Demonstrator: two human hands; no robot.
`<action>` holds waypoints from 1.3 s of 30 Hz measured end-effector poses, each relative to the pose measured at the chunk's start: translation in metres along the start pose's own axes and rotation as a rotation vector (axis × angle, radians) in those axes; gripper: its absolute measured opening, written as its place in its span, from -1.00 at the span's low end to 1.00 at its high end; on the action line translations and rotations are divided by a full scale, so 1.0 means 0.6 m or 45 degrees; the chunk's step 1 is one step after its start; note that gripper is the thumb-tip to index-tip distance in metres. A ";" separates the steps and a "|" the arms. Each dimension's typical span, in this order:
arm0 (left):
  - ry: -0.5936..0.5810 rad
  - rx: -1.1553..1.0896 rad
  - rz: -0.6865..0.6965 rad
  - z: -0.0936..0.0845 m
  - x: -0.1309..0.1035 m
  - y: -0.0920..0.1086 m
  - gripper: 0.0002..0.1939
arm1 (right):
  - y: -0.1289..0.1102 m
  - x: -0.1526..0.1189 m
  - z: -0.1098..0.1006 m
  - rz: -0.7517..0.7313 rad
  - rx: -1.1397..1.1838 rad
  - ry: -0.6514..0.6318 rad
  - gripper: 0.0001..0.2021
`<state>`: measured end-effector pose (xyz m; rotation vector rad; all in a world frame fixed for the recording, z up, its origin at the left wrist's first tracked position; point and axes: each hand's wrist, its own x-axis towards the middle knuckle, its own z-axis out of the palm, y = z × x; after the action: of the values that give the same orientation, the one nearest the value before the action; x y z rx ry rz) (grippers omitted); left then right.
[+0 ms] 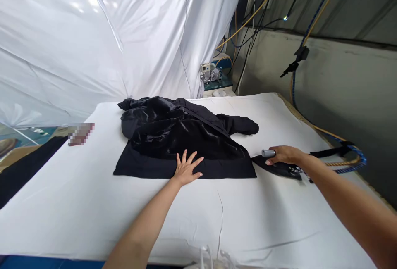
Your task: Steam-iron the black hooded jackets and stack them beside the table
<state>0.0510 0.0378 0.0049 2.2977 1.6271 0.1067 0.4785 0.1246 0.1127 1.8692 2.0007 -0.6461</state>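
Observation:
A black jacket [186, 132] lies on the white padded table, its shiny lining facing up and its hem band stretched out straight toward me. My left hand [185, 170] rests flat on that hem near the middle, fingers spread. At the right, my right hand [285, 154] grips the handle of an iron [279, 169]. The iron's pointed tip is at the jacket's lower right corner; I cannot tell whether it touches the cloth. One sleeve [240, 124] sticks out to the right behind the hem.
The white-covered table [248, 219] spreads all around the jacket. A blue-and-yellow hose [344, 165] runs from the iron up along the right wall. A white sheet [102, 41] hangs behind. A sewing machine [212, 74] stands past the far edge. Dark cloth [31, 165] lies at the left edge.

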 end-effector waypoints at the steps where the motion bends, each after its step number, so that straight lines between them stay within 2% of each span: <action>1: 0.000 -0.005 -0.009 -0.001 0.001 0.000 -0.29 | 0.002 0.004 0.004 0.037 0.025 0.054 -0.51; 4: -0.003 -0.026 -0.040 -0.003 0.003 0.002 -0.28 | 0.008 0.000 0.011 0.196 0.109 0.196 -0.48; 6: -0.016 -0.046 -0.052 -0.004 0.004 0.002 -0.25 | 0.006 -0.019 0.009 0.144 0.168 0.209 -0.47; 8: -0.021 -0.053 -0.060 -0.004 0.005 0.002 -0.25 | -0.015 -0.048 0.005 -0.002 0.175 0.218 -0.47; 12: -0.005 -0.040 -0.067 -0.003 0.006 0.003 -0.27 | -0.119 -0.090 0.010 -0.318 0.011 0.091 -0.49; 15: -0.004 -0.042 -0.057 -0.004 0.005 0.007 -0.27 | -0.199 -0.079 0.023 -0.408 -0.157 0.029 -0.52; 18: 0.159 -0.044 -0.063 -0.010 -0.008 0.005 -0.36 | -0.234 -0.047 0.031 -0.351 -0.204 0.090 -0.48; 21: 0.418 -0.045 -0.112 -0.021 -0.036 -0.018 -0.69 | -0.228 -0.024 0.032 -0.195 -0.184 0.202 -0.37; 23: 0.465 -0.051 -0.152 -0.027 -0.061 -0.046 -0.73 | -0.218 -0.019 0.032 -0.148 -0.163 0.216 -0.33; 26: 0.416 -0.022 -0.288 -0.030 -0.095 -0.092 -0.71 | -0.213 -0.022 0.039 -0.212 -0.177 0.174 -0.33; 29: 0.345 0.019 -0.487 -0.029 -0.113 -0.123 -0.55 | -0.226 -0.029 0.049 -0.342 -0.253 0.172 -0.33; 34: 0.121 -0.033 -0.720 -0.035 -0.106 -0.139 -0.37 | -0.278 -0.030 0.058 -0.480 -0.348 0.177 -0.34; 37: 0.043 -0.090 -0.717 -0.046 -0.101 -0.141 -0.34 | -0.317 -0.024 0.057 -0.487 -0.350 0.188 -0.34; 39: 0.045 -0.110 -0.717 -0.055 -0.101 -0.143 -0.43 | -0.345 -0.021 0.055 -0.494 -0.344 0.185 -0.33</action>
<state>-0.0560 0.0144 0.0176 1.7048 2.1689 0.0826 0.2719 0.0883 0.1128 1.4209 2.4342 -0.3167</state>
